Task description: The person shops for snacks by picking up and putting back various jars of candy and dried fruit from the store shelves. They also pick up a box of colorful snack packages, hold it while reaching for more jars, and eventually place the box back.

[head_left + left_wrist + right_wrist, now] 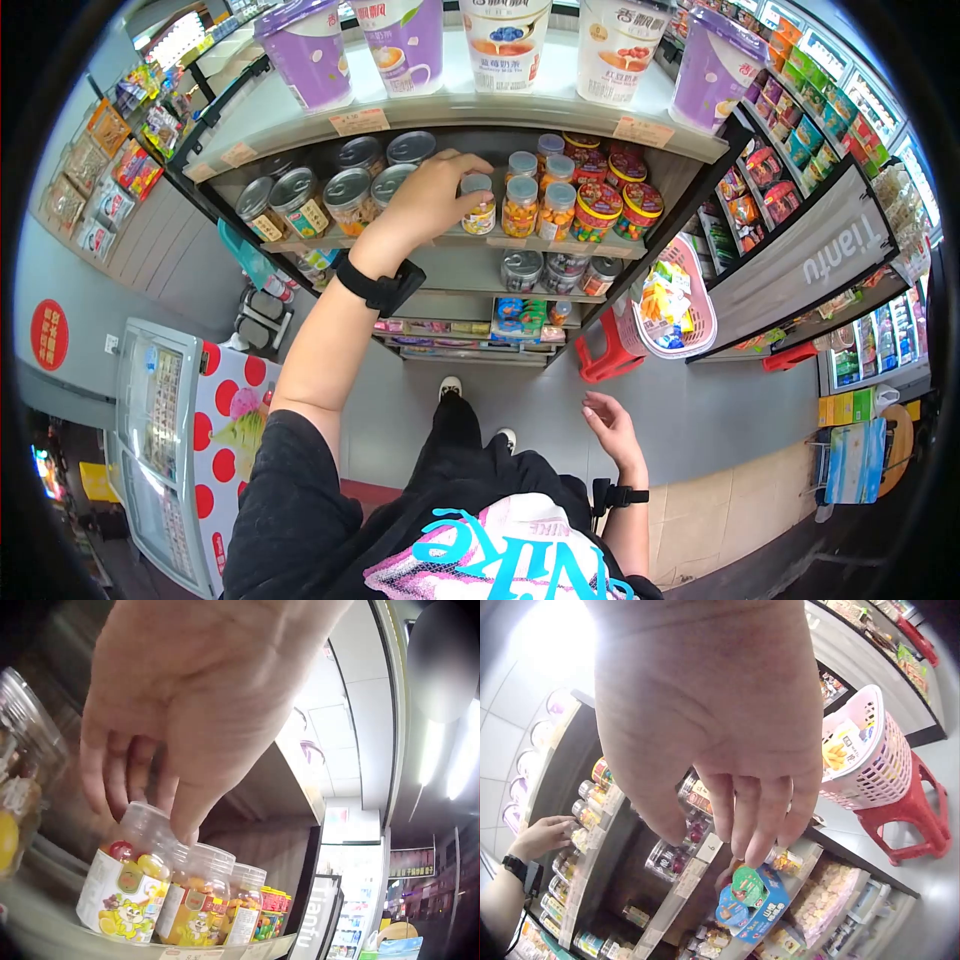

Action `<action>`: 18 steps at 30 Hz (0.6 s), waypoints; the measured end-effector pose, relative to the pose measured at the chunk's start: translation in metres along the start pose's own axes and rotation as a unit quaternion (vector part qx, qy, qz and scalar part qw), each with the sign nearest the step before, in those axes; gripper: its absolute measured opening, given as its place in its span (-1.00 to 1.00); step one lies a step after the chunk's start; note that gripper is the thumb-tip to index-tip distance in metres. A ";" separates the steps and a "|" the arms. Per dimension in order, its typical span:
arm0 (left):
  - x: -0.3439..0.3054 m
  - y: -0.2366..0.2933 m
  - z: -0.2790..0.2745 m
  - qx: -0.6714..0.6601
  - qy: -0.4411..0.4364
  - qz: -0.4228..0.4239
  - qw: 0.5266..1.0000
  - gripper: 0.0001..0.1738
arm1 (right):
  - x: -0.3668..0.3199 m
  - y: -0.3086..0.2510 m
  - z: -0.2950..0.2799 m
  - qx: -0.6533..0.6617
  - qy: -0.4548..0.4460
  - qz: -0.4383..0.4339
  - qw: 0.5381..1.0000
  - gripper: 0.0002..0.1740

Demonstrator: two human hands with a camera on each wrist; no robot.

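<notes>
My left hand (432,195) reaches onto the upper shelf and grips a small clear candy jar (480,217) by its lid. In the left wrist view, the thumb lies at one side of the lid and the fingers reach round the other; red and yellow sweets show above the jar's cartoon label (124,907). Beside it stand similar jars of orange sweets (520,210). Wider cans with ring-pull lids (348,200) stand to the left. My right hand (612,428) hangs low in front of the shelves, fingers relaxed, holding nothing.
A pink basket (708,300) with packets inside sits on a red stool (605,350) to the right. Milk tea cups (505,50) line the shelf top. Red-lidded tubs (597,208) stand right of the jars. An ice cream freezer (160,420) is at left.
</notes>
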State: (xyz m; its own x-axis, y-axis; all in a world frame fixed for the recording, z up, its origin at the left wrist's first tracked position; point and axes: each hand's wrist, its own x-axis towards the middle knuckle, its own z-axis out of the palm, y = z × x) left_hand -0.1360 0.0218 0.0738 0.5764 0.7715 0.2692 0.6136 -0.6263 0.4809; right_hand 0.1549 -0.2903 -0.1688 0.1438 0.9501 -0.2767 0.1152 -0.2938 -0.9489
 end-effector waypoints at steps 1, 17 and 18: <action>0.000 -0.001 0.001 -0.013 -0.008 0.010 1.000 -0.54 | 0.000 0.000 0.000 0.002 -0.001 0.005 1.000 -0.55; -0.171 -0.041 0.158 -0.146 -0.082 0.028 0.985 -0.74 | -0.005 0.003 0.000 0.007 0.019 0.021 1.000 -0.56; -0.183 -0.062 0.180 -0.161 -0.096 -0.022 0.982 -0.67 | -0.005 0.002 0.000 0.008 0.017 0.018 1.000 -0.56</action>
State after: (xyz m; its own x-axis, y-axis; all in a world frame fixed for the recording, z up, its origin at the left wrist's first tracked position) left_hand -0.1826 -0.1009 -0.1557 0.6639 0.7419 0.0942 0.4557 -0.5012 0.7357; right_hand 0.1540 -0.2960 -0.1697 0.1804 0.9347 -0.3062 0.0943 -0.3263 -0.9405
